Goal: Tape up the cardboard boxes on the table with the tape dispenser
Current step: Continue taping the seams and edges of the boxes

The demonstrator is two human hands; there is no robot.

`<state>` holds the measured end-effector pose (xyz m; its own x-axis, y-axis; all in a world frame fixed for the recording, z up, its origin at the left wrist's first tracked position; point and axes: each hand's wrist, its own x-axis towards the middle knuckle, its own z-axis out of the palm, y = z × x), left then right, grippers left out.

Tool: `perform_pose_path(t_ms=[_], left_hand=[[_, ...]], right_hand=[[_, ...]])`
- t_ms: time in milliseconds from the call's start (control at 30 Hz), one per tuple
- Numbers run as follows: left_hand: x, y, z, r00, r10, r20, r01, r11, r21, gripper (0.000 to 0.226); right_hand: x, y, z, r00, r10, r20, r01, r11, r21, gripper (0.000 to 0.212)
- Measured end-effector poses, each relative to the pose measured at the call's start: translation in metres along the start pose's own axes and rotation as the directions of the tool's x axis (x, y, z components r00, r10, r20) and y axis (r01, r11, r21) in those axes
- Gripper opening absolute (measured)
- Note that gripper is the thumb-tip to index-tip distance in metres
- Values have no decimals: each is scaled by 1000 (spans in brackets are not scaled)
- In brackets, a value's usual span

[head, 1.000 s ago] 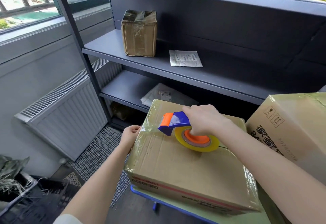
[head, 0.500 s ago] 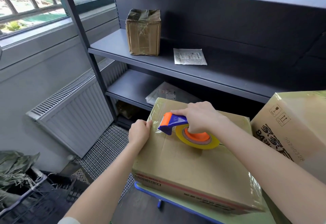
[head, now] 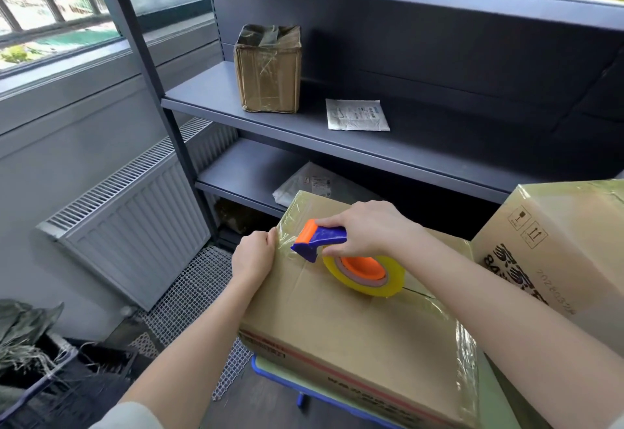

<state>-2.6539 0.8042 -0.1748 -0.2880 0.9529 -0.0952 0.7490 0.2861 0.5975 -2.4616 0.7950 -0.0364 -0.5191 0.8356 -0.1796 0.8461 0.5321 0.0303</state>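
Tape dispenser (head: 341,254) flat on top of the cardboard box (head: 354,330), near its far left corner, with its blue handle gripped in the right hand (head: 371,229), fingers curled round it. Left hand (head: 253,256) curled over the box's left top edge, on the clear tape there. Box on the green worktop (head: 496,395), with a second taped box (head: 567,226) just beside it at right.
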Motion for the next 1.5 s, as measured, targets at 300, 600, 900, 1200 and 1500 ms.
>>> perform_pose_path(t_ms=[300, 600, 900, 1200, 1500], left_hand=[[-5, 11, 0, 999, -38, -34, 44, 974, 222, 50], [-6, 11, 1, 997, -51, -64, 64, 975, 211, 48], [-21, 17, 8, 990, 139, 16, -136, 938, 318, 48], [-74, 48, 45, 881, 376, 287, -472, 741, 479, 81], [-71, 37, 44, 829, 480, 285, -558, 688, 464, 87]], right_hand=[[-15, 1, -4, 999, -25, 36, 27, 998, -63, 66], [-64, 67, 0, 992, 56, 116, -56, 998, -4, 73], [-83, 76, 17, 995, 62, 78, -63, 998, 2, 66], [-78, 67, 20, 998, 64, 18, -61, 992, -108, 55], [-73, 76, 17, 995, -9, 101, 12, 999, -32, 63]])
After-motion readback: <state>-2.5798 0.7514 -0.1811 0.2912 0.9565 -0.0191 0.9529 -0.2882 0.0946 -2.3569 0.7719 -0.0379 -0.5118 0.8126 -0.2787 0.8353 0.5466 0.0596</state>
